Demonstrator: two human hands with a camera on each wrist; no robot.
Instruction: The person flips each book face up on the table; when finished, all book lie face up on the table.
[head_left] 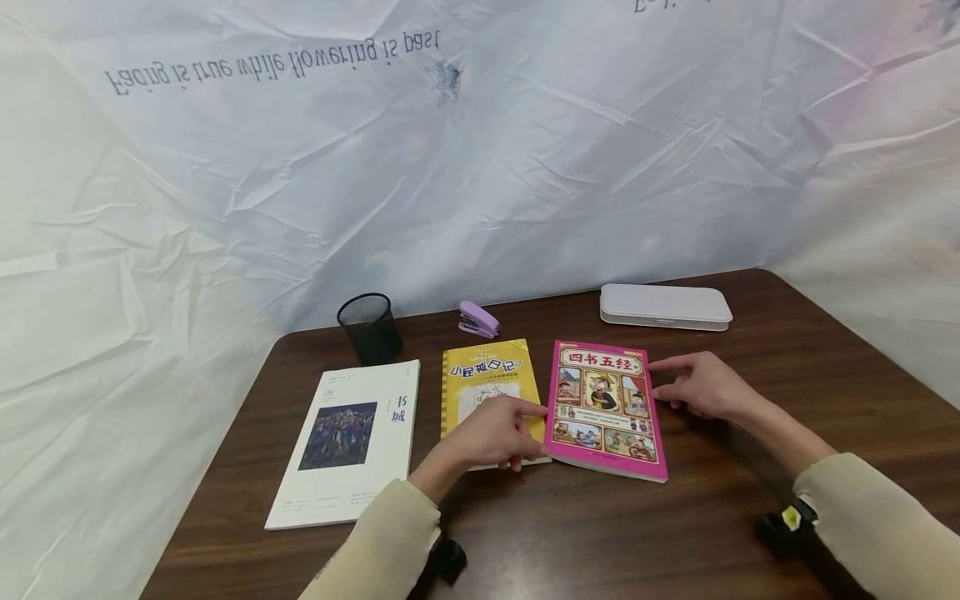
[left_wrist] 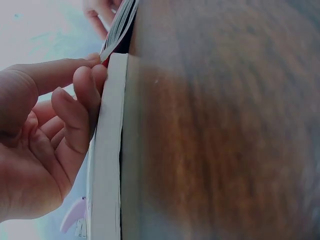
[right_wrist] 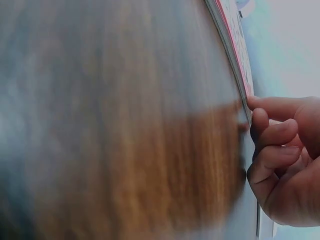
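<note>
A glossy pink paperback book with cartoon panels (head_left: 606,410) lies flat on the dark wood-grain surface (head_left: 750,517), at about 1 o'clock from the person. The left hand (head_left: 495,433) rests over the lower right corner of the yellow paperback book (head_left: 486,379) just beside it, with its fingers (left_wrist: 75,107) curled against the pink book's left edge, likely to catch or steady that edge. The right hand (head_left: 701,385) sits at the pink book's right edge, at 3 o'clock of it, with its fingers (right_wrist: 272,131) bent and their tips touching the edge; whether they pinch the cover, the pictures do not tell. With a hand on each side, the book seems braced for squaring or lifting.

A white paperback with a dark photo (head_left: 348,442) lies at 9 o'clock of the yellow one. Behind the row stand a black mesh pen cup (head_left: 369,327), a lilac stapler (head_left: 478,319) and a flat white case (head_left: 664,307).
</note>
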